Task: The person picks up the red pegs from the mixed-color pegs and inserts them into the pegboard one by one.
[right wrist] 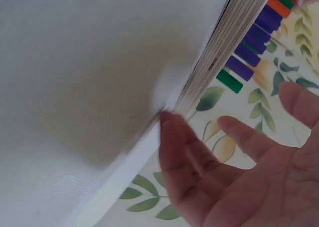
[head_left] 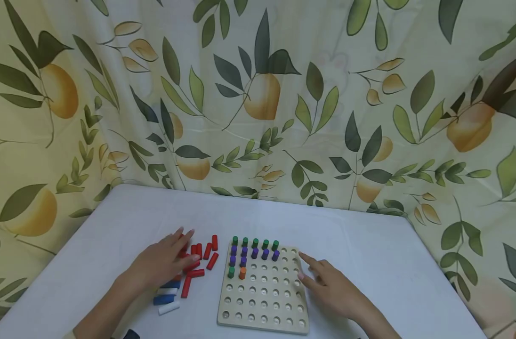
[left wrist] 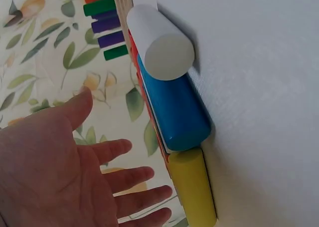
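My left hand (head_left: 160,260), its fingers spread, hovers low over a loose group of red pegs (head_left: 213,261) left of the board. In the left wrist view the palm shows bare, with a white peg (left wrist: 169,56), a blue peg (left wrist: 177,112) and a yellow peg (left wrist: 193,187) nearby. A wooden pegboard (head_left: 258,310) lies in the middle. Its far row has several green pegs (head_left: 255,243); purple pegs (head_left: 265,254) fill holes in front, then one green peg (head_left: 231,272) and an orange peg (head_left: 243,273). At the board's right edge my right hand (head_left: 332,287) rests with fingers extended, holding nothing.
Blue pegs (head_left: 164,299) and white pegs (head_left: 169,308) lie by the left forearm, nearer the front. A white-covered table (head_left: 347,240) carries everything. Behind it hangs a curtain (head_left: 317,141) printed with fruit and leaves.
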### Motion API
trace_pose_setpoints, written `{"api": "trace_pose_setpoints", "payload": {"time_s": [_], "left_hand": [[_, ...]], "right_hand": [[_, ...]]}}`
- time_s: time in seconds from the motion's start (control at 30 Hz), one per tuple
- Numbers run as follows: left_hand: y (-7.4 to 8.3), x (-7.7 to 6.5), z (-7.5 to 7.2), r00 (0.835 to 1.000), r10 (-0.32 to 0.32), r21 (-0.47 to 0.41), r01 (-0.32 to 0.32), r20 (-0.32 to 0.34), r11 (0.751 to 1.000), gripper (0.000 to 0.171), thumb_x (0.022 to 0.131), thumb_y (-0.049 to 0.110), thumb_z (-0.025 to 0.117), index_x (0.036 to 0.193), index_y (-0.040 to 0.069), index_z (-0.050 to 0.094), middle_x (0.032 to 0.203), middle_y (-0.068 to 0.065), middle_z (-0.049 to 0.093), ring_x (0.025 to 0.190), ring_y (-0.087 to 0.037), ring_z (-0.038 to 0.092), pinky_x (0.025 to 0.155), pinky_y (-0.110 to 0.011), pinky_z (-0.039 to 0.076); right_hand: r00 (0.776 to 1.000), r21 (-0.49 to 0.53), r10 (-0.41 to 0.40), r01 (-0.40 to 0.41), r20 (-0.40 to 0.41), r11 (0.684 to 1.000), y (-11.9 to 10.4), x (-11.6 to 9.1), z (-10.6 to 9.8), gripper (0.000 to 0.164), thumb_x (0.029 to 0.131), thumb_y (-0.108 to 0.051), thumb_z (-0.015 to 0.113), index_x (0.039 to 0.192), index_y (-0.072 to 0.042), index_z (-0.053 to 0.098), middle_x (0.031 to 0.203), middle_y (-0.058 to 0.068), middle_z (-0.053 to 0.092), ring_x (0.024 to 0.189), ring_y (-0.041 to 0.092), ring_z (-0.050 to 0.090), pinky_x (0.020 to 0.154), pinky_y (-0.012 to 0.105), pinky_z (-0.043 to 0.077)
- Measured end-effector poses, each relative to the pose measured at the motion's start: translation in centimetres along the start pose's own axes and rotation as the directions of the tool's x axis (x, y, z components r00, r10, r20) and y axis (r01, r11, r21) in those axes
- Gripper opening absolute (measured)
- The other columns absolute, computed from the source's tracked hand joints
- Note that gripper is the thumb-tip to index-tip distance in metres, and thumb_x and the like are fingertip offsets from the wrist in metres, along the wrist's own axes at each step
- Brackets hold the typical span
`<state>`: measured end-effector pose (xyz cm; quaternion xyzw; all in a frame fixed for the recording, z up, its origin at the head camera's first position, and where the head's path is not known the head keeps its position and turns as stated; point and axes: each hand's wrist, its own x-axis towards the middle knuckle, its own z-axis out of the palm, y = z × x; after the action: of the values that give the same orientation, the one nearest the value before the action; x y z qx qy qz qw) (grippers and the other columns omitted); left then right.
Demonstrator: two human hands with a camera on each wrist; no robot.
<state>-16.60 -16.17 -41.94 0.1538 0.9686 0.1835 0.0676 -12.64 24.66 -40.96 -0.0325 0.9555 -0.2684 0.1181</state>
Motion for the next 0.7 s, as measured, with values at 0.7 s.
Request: {"api": "trace_pose_setpoints", "payload": {"time_s": [0.7], "left_hand": [[-0.8, 2.2, 0.1, 1.000, -0.022, -0.011, 0.022, 0.012, 1.000, 0.068, 0.092, 0.040, 0.078, 0.146, 0.005, 0.056, 0.142, -0.025, 0.053, 0.130, -0.049, 0.050, 0.090, -0.062, 0.053]], "right_hand": [[0.913, 0.560, -0.175, -0.067, 0.368, 0.826, 4.4, 2.0, -1.4, 0.033, 0.102, -0.019, 0.066, 0.133, -0.010, 0.061, 0.110, 0.013, 0.058, 0.090, 0.029, 0.060, 0.071, 0.038, 0.049]]}}
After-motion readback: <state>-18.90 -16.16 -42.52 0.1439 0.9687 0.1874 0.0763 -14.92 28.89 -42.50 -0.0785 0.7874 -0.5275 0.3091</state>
